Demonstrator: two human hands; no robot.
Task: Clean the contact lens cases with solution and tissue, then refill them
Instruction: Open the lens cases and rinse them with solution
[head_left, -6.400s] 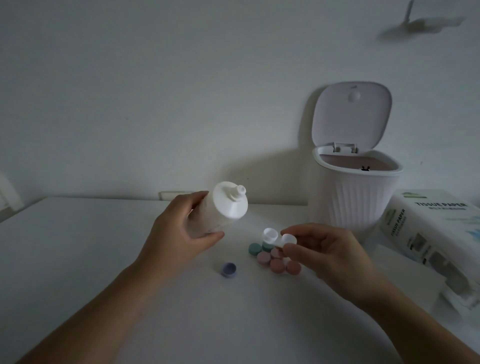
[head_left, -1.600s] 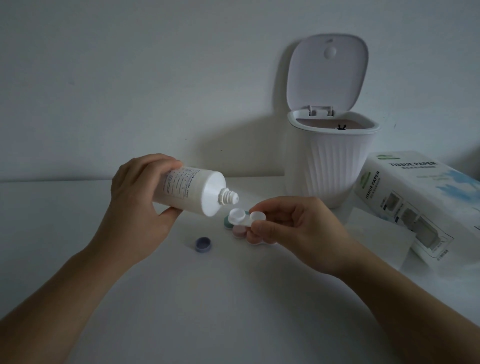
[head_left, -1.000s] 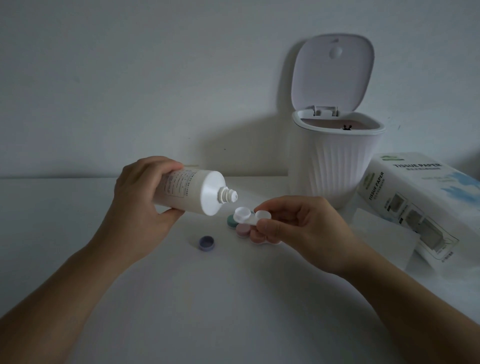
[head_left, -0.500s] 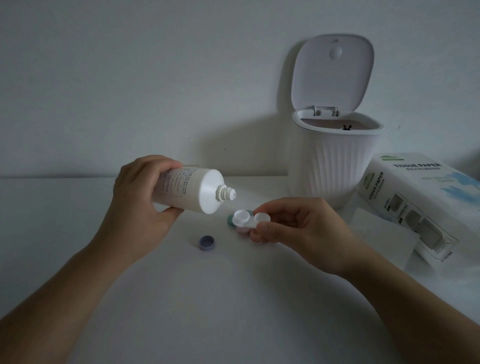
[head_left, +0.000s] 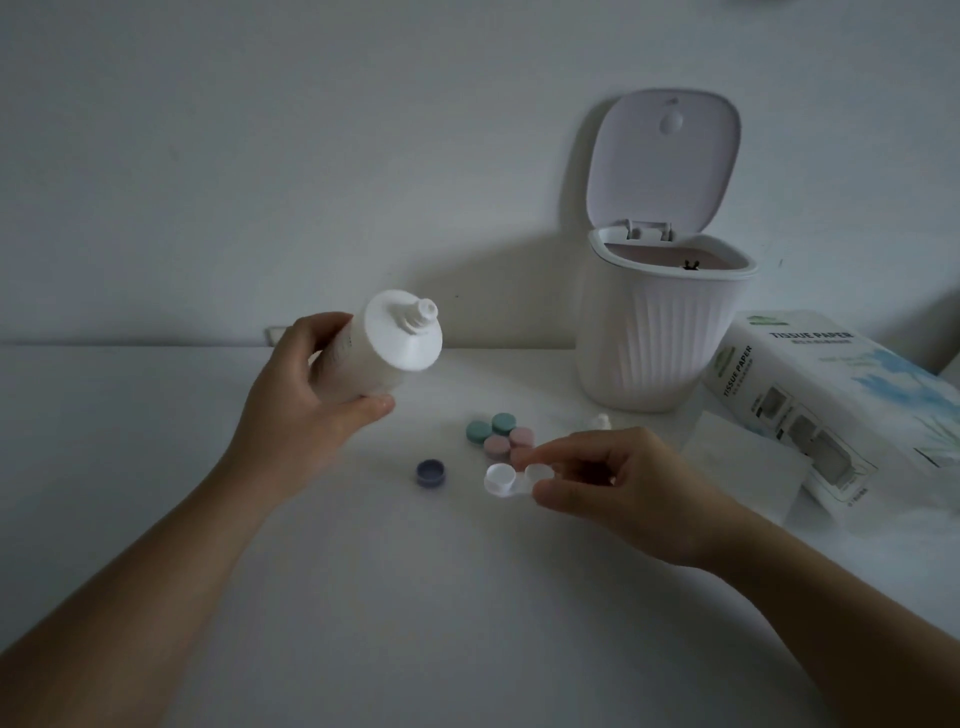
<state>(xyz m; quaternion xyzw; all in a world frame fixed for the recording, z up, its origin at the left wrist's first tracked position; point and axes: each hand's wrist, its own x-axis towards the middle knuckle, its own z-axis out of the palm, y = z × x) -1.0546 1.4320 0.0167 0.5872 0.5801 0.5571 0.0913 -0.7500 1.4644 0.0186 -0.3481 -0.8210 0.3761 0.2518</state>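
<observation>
Change: half a second ago the solution bottle (head_left: 387, 345) lay tipped with its nozzle over the white lens case (head_left: 511, 479); now the left hand (head_left: 306, 410) has swung it up and back, nozzle pointing up and to the right, and the right hand (head_left: 618, 483) has brought the case down toward the table (head_left: 363, 597).
Lens case: open, both wells facing up, low over the table or just touching it; contact cannot be told. Its long axis runs left to right, the left well free, the right well's end pinched.
Right hand: thumb and fingertips clamped on the right end of the case, wrist low, forearm coming in from the lower right.
Left hand: fingers and thumb wrapped round the bottle's body, held up and well apart from the case, to its upper left.
Key relation: the case sits right of and below the bottle; the right hand is the nearer one and already has it, so the next step, probably a wipe, turns on reaching right to the tissue sheet (head_left: 748, 462).
Purple cap (head_left: 430, 473): alone on the table, just left of the case.
Coloured caps (head_left: 501, 439): green and pink, clustered just behind the case.
Bin (head_left: 665, 332): lid up, behind the caps to the right.
Tissue pack (head_left: 831, 400): right of the bin, beside the loose sheet.
</observation>
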